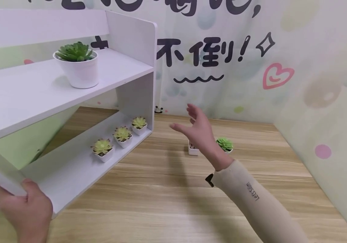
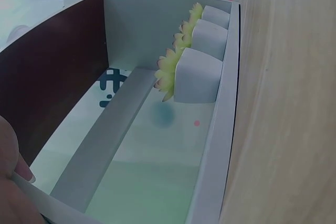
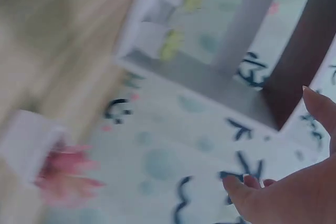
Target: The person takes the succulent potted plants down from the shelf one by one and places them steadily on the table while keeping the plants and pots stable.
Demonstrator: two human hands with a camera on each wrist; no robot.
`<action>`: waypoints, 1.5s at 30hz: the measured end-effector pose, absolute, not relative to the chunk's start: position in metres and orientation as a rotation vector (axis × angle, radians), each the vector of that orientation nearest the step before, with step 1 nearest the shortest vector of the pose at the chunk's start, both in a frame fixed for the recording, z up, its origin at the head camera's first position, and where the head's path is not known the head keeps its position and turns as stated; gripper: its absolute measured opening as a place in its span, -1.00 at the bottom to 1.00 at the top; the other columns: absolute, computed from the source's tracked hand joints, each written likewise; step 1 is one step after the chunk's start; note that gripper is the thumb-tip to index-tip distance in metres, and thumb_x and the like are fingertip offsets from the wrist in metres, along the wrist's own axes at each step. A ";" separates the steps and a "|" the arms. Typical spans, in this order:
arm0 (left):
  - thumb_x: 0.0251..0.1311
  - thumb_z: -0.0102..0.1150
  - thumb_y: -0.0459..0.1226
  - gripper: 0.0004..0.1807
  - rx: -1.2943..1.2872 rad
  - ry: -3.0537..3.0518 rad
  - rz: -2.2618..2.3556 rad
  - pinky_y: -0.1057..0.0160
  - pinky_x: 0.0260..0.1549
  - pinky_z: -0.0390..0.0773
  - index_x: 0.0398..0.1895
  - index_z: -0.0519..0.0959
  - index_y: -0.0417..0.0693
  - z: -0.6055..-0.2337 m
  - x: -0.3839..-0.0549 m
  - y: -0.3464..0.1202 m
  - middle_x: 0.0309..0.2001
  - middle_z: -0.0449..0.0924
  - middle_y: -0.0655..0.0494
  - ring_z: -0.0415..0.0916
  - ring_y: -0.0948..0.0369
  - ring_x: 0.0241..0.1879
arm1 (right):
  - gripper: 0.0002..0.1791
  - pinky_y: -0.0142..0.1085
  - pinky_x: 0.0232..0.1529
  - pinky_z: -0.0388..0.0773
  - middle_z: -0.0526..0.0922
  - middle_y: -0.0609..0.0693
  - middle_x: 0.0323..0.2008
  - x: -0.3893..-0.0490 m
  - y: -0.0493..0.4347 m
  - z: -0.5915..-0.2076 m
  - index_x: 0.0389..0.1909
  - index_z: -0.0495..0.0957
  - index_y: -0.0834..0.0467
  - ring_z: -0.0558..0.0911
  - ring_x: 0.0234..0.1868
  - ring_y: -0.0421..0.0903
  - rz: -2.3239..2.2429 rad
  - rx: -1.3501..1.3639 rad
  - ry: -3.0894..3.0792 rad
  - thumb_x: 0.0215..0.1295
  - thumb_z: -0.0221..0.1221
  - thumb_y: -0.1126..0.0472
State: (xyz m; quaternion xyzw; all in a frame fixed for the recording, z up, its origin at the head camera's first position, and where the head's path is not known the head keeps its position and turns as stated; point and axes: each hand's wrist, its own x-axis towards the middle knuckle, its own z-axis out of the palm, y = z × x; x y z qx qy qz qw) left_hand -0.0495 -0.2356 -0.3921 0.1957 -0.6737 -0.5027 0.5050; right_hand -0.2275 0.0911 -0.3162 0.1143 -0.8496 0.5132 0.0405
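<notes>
My left hand (image 1: 27, 209) grips the left upright of a white two-tier shelf (image 1: 132, 44), its thumb on the inner side. In mid-air to the right of the shelf, my right hand (image 1: 200, 130) has its thumb and fingers spread apart, holding nothing. On the upper board stands a green succulent in a round white pot (image 1: 80, 72). Three yellow-green succulents in small white pots (image 1: 123, 137) line the lower board. Behind my right forearm a small white pot (image 1: 193, 151) is partly hidden; the right wrist view shows a pink-red plant (image 3: 65, 177) in a white pot.
A bright green succulent (image 1: 225, 144) stands on the wood-grain table (image 1: 149, 209), just right of my right wrist. Behind the table hangs a pale printed backdrop (image 1: 237, 101) with dark lettering. The right wrist view is blurred.
</notes>
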 end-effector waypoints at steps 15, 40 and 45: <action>0.24 -0.23 -0.44 -0.19 0.478 -1.628 -1.185 0.40 0.43 0.07 0.63 -0.01 -0.02 -0.397 -0.048 -0.240 0.59 0.12 0.11 0.14 0.29 0.46 | -0.01 -0.31 0.32 0.47 0.49 -0.10 0.34 -0.210 0.020 -0.234 0.49 0.28 -0.01 0.50 0.35 -0.16 1.668 0.748 -2.581 0.02 0.54 -0.01; 0.18 -0.27 -0.50 -0.16 0.449 -1.599 -1.187 0.42 0.47 0.05 0.62 0.01 -0.09 -0.387 -0.050 -0.229 0.61 0.08 0.09 0.08 0.28 0.52 | 0.07 -0.49 0.32 0.36 0.29 -0.32 0.46 -0.218 -0.081 -0.186 0.58 0.02 -0.23 0.32 0.41 -0.41 1.587 0.793 -2.773 0.13 0.40 -0.22; 0.17 -0.27 -0.50 -0.16 0.452 -1.590 -1.185 0.42 0.48 0.05 0.62 0.01 -0.11 -0.389 -0.050 -0.230 0.60 0.09 0.07 0.09 0.27 0.52 | 0.06 -0.56 0.22 0.39 0.38 -0.31 0.37 -0.220 -0.095 -0.185 0.56 0.06 -0.20 0.41 0.31 -0.42 1.610 0.762 -2.757 0.09 0.44 -0.19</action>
